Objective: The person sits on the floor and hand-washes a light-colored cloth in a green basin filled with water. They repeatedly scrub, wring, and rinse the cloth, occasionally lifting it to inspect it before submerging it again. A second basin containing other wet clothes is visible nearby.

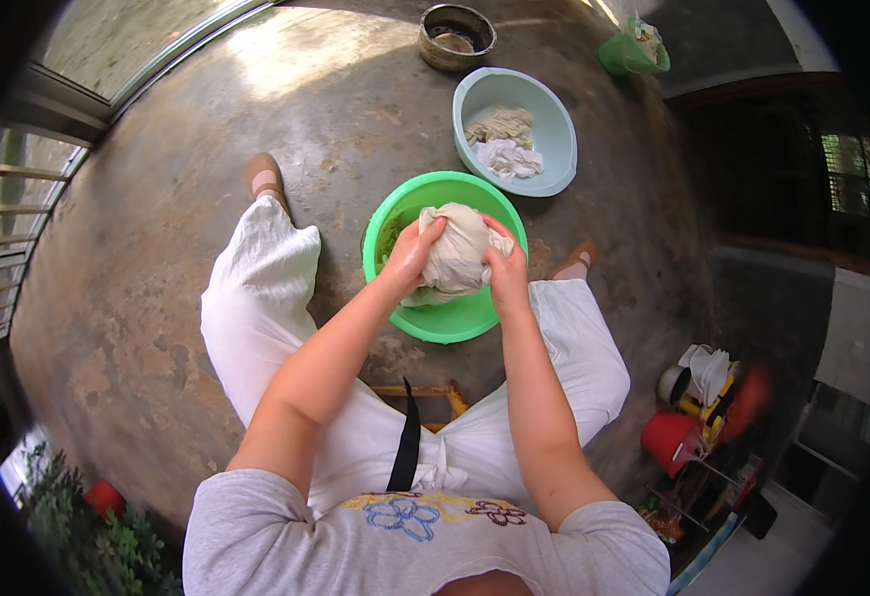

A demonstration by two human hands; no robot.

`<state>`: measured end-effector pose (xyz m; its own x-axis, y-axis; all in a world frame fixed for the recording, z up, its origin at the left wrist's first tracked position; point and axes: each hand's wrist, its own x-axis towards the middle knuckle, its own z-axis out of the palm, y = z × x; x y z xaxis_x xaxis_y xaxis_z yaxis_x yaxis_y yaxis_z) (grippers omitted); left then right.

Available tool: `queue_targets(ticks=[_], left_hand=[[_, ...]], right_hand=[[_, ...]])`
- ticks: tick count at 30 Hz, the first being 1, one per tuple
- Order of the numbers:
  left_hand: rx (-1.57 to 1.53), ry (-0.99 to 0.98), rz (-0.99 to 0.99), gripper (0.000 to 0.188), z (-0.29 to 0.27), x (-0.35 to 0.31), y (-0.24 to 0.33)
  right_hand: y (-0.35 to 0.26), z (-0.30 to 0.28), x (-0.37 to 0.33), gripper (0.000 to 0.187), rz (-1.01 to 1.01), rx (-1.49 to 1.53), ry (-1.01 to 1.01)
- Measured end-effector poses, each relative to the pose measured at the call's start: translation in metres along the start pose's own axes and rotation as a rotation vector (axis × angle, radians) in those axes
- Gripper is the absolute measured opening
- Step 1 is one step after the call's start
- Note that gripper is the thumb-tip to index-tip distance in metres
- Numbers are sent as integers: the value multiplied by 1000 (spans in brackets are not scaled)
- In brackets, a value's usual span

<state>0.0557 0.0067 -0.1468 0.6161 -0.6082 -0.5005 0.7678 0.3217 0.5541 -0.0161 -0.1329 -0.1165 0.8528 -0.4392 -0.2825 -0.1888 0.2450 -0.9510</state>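
Both my hands grip a bunched off-white cloth [458, 248] over a bright green basin [445, 326] on the floor between my feet. My left hand [413, 254] holds the cloth's left side, its thumb pressed on top. On the right side, my right hand [505, 260] has its fingers curled round the cloth's edge. A lower fold of the cloth hangs down into the basin. Something greenish [391, 238] shows inside the basin at its left; I cannot make out what it is.
A pale blue basin [557, 119] with crumpled white and cream cloths [506, 144] stands just beyond, to the right. Farther off are a dented metal pot [457, 38] and a green bin [626, 56]. A red container [670, 443] and other household items crowd a rack at right.
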Motion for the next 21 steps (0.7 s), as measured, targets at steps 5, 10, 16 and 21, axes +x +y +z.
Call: queue_targets(ticks=[5, 10, 16, 21], left_hand=[[-640, -492, -247, 38, -61, 31, -47], [-226, 242, -146, 24, 11, 9, -38], [-266, 131, -234, 21, -9, 0, -52], [172, 63, -335, 41, 17, -13, -34]], right_hand=[[14, 64, 12, 12, -32, -506, 307], [30, 59, 26, 26, -367, -837, 486], [40, 65, -12, 14, -346, -804, 368], [44, -11, 25, 20, -239, -701, 321]])
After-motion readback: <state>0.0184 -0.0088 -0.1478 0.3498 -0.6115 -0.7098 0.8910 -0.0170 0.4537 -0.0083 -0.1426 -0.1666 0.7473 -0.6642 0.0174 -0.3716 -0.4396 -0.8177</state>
